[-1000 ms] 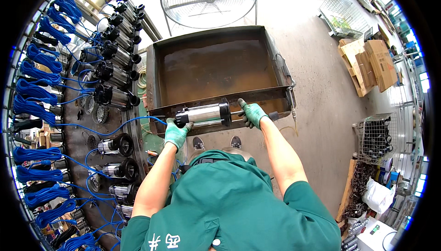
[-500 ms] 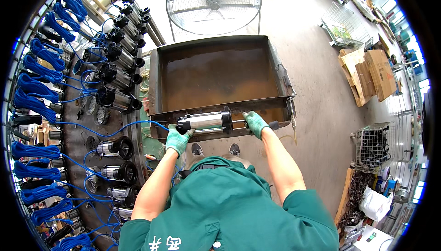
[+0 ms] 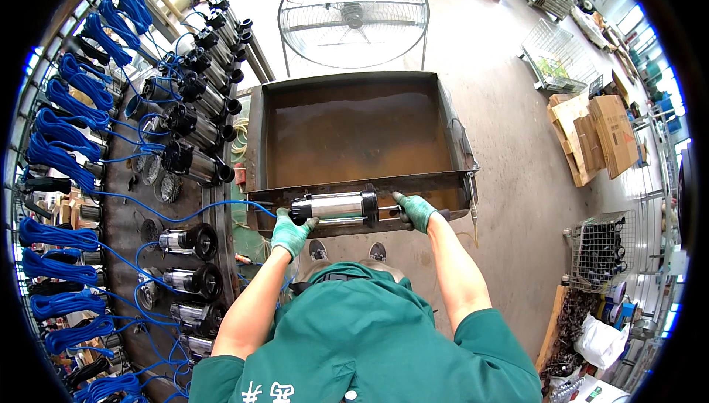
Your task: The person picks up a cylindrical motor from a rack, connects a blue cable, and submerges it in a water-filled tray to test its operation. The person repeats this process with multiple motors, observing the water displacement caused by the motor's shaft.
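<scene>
A submersible pump (image 3: 336, 207), a silver cylinder with black ends, lies sideways over the near edge of the metal water tank (image 3: 260, 137). My left hand (image 3: 292, 233), in a green glove, is closed on the pump's left black end, its thumb along the underside. From that end a blue cable (image 3: 214, 202) runs left to the bench. My right hand (image 3: 415, 212), also gloved in green, is closed around a thin rod-like tool (image 3: 387, 209) whose tip meets the pump's right black end. The tool's exact kind is unclear, as my fingers cover much of it.
Brown water fills the tank. On the left, a dark bench (image 3: 122, 237) carries several more pumps (image 3: 193, 163) and coiled blue cables (image 3: 63, 133). A large round fan (image 3: 353, 15) stands beyond the tank. Cardboard (image 3: 613, 133) and a wire basket (image 3: 604, 252) are at the right.
The view has shifted slightly, so the surroundings sit lower and a little to the right. My right hand has come closer to the pump's right end, and less of the rod shows.
</scene>
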`<state>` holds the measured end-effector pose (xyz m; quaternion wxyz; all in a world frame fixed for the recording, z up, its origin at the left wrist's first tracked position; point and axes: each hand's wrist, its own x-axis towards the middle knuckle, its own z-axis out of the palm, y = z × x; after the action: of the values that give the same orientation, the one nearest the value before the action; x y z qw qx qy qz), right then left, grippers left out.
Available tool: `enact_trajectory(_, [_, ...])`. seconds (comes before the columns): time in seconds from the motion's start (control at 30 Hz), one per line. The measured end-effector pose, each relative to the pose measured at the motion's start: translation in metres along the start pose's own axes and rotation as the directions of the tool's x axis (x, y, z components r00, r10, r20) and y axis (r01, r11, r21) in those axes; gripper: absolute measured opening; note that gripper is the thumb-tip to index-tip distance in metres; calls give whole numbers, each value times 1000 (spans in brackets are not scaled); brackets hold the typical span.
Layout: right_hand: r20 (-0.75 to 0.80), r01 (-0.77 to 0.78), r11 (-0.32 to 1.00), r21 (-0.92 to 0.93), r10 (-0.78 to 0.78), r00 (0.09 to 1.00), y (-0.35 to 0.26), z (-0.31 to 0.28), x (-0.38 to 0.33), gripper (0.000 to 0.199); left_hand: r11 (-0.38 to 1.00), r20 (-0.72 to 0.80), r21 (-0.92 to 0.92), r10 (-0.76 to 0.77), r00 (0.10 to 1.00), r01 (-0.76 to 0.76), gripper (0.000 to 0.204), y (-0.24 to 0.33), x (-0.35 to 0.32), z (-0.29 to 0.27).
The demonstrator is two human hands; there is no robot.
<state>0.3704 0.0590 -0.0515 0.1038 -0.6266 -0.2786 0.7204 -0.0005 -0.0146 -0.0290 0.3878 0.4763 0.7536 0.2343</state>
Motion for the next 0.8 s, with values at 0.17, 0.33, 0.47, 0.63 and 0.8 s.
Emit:
enact_trajectory(0.17, [-97,433,897,-95,-441,892,20,6,-6,25,999,8,-52,4,1000,-3,62,-4,1,2])
enact_trajectory(0.33, [100,644,489,-588,-746,659,28,-7,-15,32,998,-20,-63,10,1000,-11,59,-16,3,5])
enact_trajectory(0.47, [-35,463,801,-380,-513,858,30,-2,-1,33,997,-7,-74,17,1000,-18,59,-8,3,5])
enact_trajectory(0.63, [36,200,920,338,-225,974,28,10,-11,44,999,-7,-34,-2,1000,2,59,0,-3,-1])
enact_trajectory(0.8, [194,434,891,132,-453,870,31,-5,-33,54,999,-10,-38,-29,1000,28,59,12,-8,-5])
